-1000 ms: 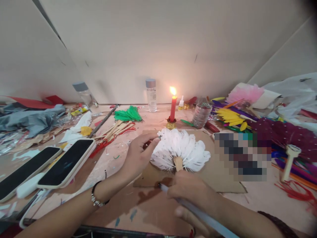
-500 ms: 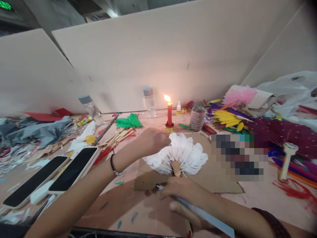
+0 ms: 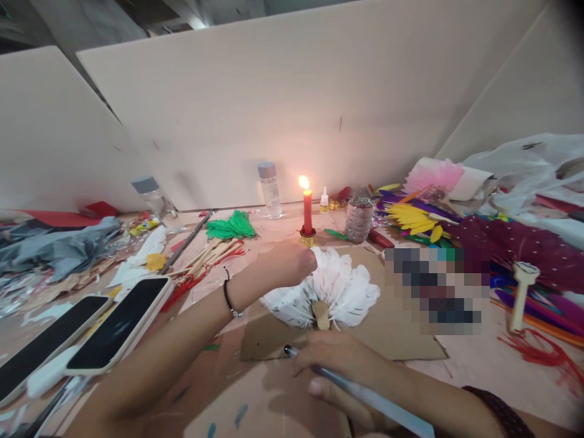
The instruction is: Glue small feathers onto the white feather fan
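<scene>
A white feather fan (image 3: 349, 292) with dark marks lies on a brown cardboard sheet (image 3: 406, 340), its short wooden handle (image 3: 321, 315) pointing toward me. My left hand (image 3: 292, 264) is closed at the fan's upper left; its fingertips face away, and what they pinch is hidden. Below the handle, my right hand (image 3: 340, 362) grips a pale pen-like stick (image 3: 369, 398) with a dark tip, slanting down to the right. A lit red candle (image 3: 308, 213) in a gold holder stands just behind the fan, close to my left hand.
Left lie two phones (image 3: 118, 325), wooden sticks with red tassels (image 3: 205, 267) and green feathers (image 3: 232, 225). Behind stand a clear bottle (image 3: 270, 193), a small dropper bottle (image 3: 323, 201) and a ribbed container (image 3: 359, 222). A maroon fan (image 3: 515, 243) and yellow feathers (image 3: 410, 219) crowd the right.
The view has shifted slightly, so most things sit a little further left. My left hand stays at the fan's upper left, and my right hand still holds the pen-like stick.
</scene>
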Action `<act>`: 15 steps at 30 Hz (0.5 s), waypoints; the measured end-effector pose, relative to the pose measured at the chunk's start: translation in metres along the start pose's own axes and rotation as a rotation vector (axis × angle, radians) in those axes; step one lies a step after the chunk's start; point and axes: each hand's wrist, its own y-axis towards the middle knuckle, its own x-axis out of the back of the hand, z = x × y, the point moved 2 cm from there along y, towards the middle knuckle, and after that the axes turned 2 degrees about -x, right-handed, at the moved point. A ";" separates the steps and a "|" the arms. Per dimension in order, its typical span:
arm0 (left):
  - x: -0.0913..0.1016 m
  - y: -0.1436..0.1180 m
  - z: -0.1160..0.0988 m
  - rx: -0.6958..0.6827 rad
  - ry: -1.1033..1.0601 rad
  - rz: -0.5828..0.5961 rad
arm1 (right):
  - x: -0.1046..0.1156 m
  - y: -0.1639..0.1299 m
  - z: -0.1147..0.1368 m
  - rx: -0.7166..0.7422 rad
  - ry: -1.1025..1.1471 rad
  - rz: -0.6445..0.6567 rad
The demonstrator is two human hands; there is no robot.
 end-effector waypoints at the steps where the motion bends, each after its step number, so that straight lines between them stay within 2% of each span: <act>1: 0.000 0.000 0.000 -0.003 0.001 -0.001 | 0.000 0.000 0.001 -0.001 0.006 0.000; 6: -0.003 0.001 -0.002 0.003 -0.008 -0.030 | 0.002 0.002 0.003 0.002 0.033 -0.016; 15: -0.005 0.003 -0.004 -0.006 0.009 -0.006 | 0.002 0.002 0.003 0.007 0.010 -0.004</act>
